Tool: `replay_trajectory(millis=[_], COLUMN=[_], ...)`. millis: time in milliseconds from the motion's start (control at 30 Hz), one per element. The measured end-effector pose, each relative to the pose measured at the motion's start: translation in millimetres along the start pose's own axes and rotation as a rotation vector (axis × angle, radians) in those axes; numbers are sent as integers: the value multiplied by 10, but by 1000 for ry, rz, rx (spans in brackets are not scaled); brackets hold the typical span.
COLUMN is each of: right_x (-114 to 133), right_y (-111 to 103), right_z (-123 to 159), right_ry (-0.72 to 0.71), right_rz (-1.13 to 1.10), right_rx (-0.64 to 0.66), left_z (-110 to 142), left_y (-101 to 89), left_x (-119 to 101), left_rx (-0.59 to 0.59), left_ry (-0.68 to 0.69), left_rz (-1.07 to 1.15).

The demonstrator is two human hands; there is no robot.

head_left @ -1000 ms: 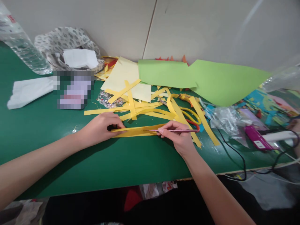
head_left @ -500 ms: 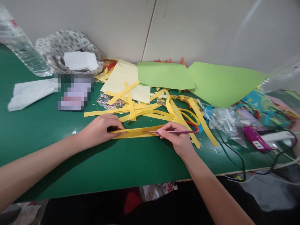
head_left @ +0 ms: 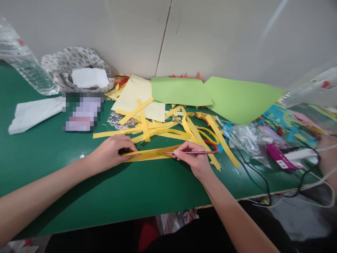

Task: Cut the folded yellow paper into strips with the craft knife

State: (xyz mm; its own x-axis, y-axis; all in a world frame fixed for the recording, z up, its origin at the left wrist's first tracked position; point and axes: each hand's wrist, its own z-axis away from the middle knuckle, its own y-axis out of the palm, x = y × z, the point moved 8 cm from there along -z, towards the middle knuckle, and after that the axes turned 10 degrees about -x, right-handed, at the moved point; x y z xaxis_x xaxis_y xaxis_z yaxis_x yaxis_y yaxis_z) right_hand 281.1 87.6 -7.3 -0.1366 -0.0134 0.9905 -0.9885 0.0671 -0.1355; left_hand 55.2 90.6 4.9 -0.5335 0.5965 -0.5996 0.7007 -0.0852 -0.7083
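My left hand (head_left: 113,151) pinches the left end of a yellow paper strip (head_left: 150,155) that looks folded lengthwise. In the fingers of my right hand (head_left: 194,159) is a slim pink pointed stick (head_left: 201,152), its tip lying along the strip near the right end. What kind of tool it is I cannot make out. Those same fingers also touch the strip's right end. Behind my hands lie several loose yellow paper strips (head_left: 147,116) in a heap, with yellow-handled scissors (head_left: 210,133) partly under them and a red-orange loop (head_left: 214,144) beside my right hand.
Green paper sheets (head_left: 181,92) and a cream sheet (head_left: 139,88) lean near the wall. To the left are a phone (head_left: 84,114), a tissue (head_left: 37,112), a spotted cloth bag (head_left: 76,58) and a bottle (head_left: 31,66). A purple power strip (head_left: 279,158), cables and another person's hand (head_left: 328,151) are at right.
The whole scene sits slightly lower and further left as the head view shifts. Both hands keep their places on the strip, and the stick has hardly moved relative to it.
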Motion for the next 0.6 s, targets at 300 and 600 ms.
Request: replay_trajectory(millis=[300, 600], right_x=[13, 12], right_y=[1, 45], right_z=[10, 16], right_ry=[2, -7], right_rz=[1, 16], right_rx=[-3, 36], left_z=[13, -2], left_y=[15, 2], left_x=[8, -6], left_rx=[6, 10], left_ry=[1, -2], left_rz=[-8, -5])
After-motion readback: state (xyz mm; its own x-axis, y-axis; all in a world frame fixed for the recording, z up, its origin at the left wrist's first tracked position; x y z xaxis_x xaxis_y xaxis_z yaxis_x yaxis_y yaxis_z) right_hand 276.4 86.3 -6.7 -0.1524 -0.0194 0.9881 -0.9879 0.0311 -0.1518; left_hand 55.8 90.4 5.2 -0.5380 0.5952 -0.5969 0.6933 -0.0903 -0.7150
